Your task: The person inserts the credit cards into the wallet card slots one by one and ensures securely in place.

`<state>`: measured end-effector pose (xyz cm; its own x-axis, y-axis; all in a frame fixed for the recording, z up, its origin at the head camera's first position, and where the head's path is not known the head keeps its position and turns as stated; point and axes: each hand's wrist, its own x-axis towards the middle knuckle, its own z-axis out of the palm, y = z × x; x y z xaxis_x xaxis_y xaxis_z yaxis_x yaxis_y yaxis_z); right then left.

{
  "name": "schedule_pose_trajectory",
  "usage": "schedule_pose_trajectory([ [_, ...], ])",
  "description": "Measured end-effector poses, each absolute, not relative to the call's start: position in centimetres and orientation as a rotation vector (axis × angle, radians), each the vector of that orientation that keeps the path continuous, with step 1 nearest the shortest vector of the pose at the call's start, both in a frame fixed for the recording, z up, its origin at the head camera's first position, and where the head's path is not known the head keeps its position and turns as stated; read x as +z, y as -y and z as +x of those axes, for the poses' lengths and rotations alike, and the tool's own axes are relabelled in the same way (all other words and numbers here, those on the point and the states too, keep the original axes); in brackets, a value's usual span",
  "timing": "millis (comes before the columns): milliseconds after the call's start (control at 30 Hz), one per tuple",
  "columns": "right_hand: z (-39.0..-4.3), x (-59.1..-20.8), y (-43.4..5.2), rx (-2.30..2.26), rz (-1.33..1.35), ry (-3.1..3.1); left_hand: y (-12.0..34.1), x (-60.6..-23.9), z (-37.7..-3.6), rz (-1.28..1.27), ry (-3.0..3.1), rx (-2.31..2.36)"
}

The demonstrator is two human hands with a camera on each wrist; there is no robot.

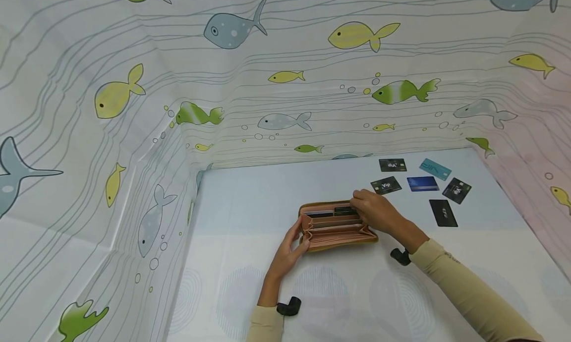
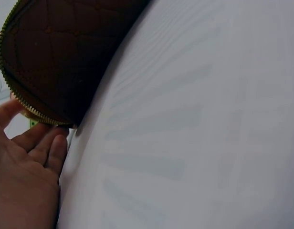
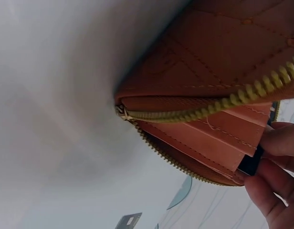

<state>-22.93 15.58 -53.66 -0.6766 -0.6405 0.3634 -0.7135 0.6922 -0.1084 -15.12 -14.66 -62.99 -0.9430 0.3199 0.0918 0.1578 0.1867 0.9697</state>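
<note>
The person wore long, close-fitting sleeves of a pale cream-beige cloth, ending just short of each wrist. The right sleeve [image 1: 468, 292], the one on the side of the scattered cards, carried a small dark marking near its cuff. A small black device [image 1: 400, 256] sat strapped at the right wrist, and a similar black one [image 1: 288, 306] at the left wrist beside the left sleeve [image 1: 264, 324]. Both hands were bare.

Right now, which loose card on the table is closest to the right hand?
The black Vip card, just beyond the right hand; the other five lie farther right.
</note>
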Motion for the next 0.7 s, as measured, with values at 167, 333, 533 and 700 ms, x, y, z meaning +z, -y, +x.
schedule_pose_trajectory([
  [167, -22.9, -53.8, -15.6, 0.344, 1.086, 2.582, 14.6, -63.0, -15.0, 0.490, -2.326, 1.869],
  [333, -23.0, -53.9, -15.6, 0.356, 1.088, 2.583, 14.6, -63.1, -15.1, 0.496, -2.339, 1.867],
  [533, -22.9, -53.8, -15.5, 0.386, 1.073, 2.596, 14.6, -62.2, -15.0, 0.513, -2.350, 1.835],
  [700, -22.9, -54.1, -15.5, 0.388, 1.076, 2.587, 14.6, -59.6, -14.6, 0.532, -2.315, 1.804],
])
